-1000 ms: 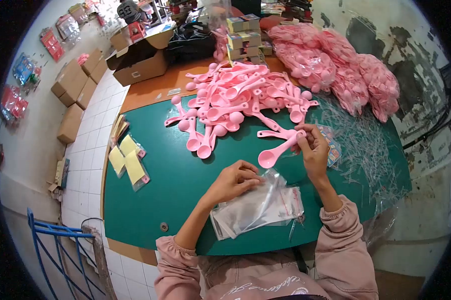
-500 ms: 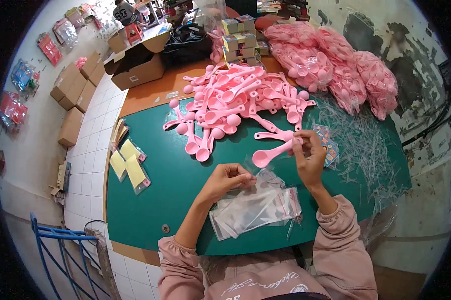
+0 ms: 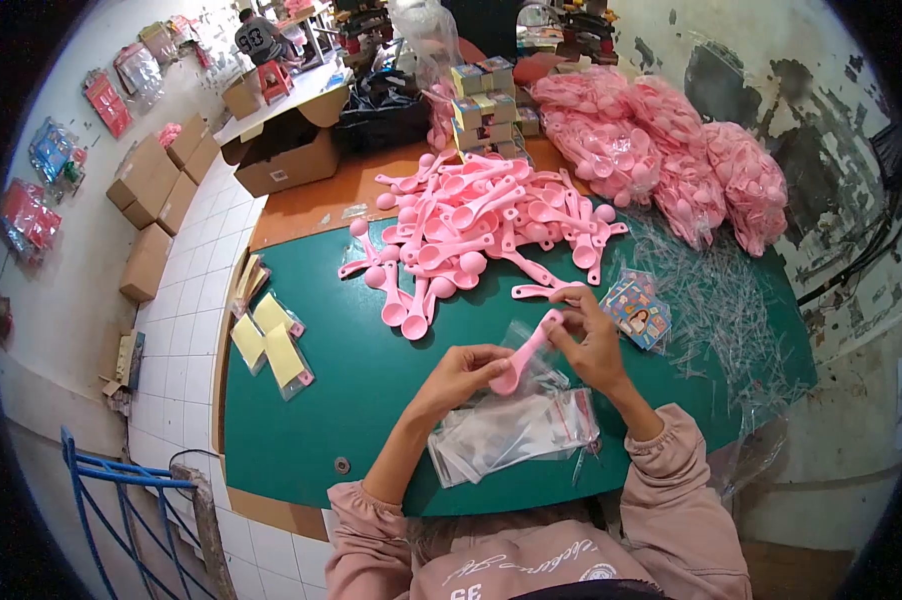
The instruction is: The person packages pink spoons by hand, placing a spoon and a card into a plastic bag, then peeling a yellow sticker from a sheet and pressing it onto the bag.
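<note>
A pink measuring spoon (image 3: pixel 521 362) slants between my hands over the green tabletop (image 3: pixel 371 400). My right hand (image 3: pixel 595 345) pinches it at the handle's holed end. The fingers of my left hand (image 3: pixel 461 378) are closed on a clear plastic bag (image 3: pixel 518 336), right at the spoon's bowl, which overlaps the bag in this view. Just below lies a loose stack of clear bags (image 3: pixel 491 442). Beyond my hands rises a large heap of pink spoons (image 3: pixel 471 222), with one spoon (image 3: pixel 536 292) partly hidden behind my right fingers.
Printed cards (image 3: pixel 639 312) lie right of my right hand, beside scattered clear plastic strips (image 3: pixel 721 310). Filled packets with yellow cards (image 3: pixel 283 350) rest at the left. Bulging bags of pink spoons (image 3: pixel 661 150), card stacks (image 3: pixel 486 110) and an open carton (image 3: pixel 286 155) stand behind.
My right hand has brought the spoon down and left, turning its bowl toward my left hand. The bag in my left hand has come up with it. More of the printed cards shows.
</note>
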{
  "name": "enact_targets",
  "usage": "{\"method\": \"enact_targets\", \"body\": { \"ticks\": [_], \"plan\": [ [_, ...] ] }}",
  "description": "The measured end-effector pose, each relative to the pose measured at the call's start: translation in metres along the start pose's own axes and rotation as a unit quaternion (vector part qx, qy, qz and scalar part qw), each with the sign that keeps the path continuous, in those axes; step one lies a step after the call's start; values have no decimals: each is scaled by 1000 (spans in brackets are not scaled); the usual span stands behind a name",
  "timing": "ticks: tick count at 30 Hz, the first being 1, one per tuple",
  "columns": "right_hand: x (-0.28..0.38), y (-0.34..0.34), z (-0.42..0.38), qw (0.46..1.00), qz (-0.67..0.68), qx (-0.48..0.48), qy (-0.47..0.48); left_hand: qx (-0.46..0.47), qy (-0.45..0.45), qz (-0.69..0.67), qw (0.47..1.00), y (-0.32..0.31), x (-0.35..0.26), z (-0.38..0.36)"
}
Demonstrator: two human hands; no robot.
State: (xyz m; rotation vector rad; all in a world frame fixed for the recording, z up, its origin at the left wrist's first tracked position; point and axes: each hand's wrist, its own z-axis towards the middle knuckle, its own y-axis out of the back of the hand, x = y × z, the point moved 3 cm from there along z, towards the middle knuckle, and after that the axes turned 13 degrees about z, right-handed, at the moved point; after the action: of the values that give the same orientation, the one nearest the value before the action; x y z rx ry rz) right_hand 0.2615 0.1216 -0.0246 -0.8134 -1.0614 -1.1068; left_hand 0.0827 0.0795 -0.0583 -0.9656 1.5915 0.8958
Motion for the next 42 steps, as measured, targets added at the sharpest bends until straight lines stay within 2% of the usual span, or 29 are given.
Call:
{"method": "enact_targets", "body": {
  "ticks": [1,3,5,7,8,11,14,16,17,19,20,23,24,25,27,28,32,34,41,42],
  "plan": [
    [-1,-3,1,999,0,19,-37,-1,-3,3,1000,-1,-1,2],
    [-2,-3,6,999,-6,27,-40,-10,-52,11,999,-4,-7,7],
    [-3,2,13,998,58,13,-36,-38,-63,53,996,1,-9,11],
    [9,6,18,999,44,2,-29,58,24,35,997,9,8,19],
    [11,8,19,999,37,-7,-16,88,18,2,996,8,2,16],
    [8,13,17,1000,10,-12,-10,43,3,35,998,6,-8,15],
    [9,7,13,997,68,25,26,22,-4,-20,1000,2,-21,12],
    [15,0,11,988,-24,129,75,33,-4,-22,999,3,-14,15],
    [17,-2,11,989,-25,126,72,44,-4,-24,999,3,-10,15],
    [28,-5,8,967,-105,189,138,51,-18,0,999,7,-4,13],
    [32,-1,8,956,-134,224,133,52,-33,23,998,7,-3,12],
    [37,1,5,957,-140,238,95,44,-26,-4,999,2,-11,7],
    [40,3,7,950,-167,216,149,59,-18,14,998,1,-16,7],
    [41,5,6,950,-165,219,147,58,-16,12,998,0,-21,6],
    [35,11,8,979,-47,193,-39,113,-21,-30,993,-7,-30,6],
    [33,8,8,982,-29,178,-56,126,-50,34,990,-6,-20,11],
    [31,7,9,981,10,171,-97,132,-23,-6,991,-13,-36,5],
    [33,7,11,989,27,136,54,84,1,-153,985,-14,-43,5],
    [28,5,6,992,-21,113,52,54,15,-192,980,-11,-36,8],
    [23,3,8,987,-35,129,84,46,-1,-201,978,-11,-35,10]
  ]
}}
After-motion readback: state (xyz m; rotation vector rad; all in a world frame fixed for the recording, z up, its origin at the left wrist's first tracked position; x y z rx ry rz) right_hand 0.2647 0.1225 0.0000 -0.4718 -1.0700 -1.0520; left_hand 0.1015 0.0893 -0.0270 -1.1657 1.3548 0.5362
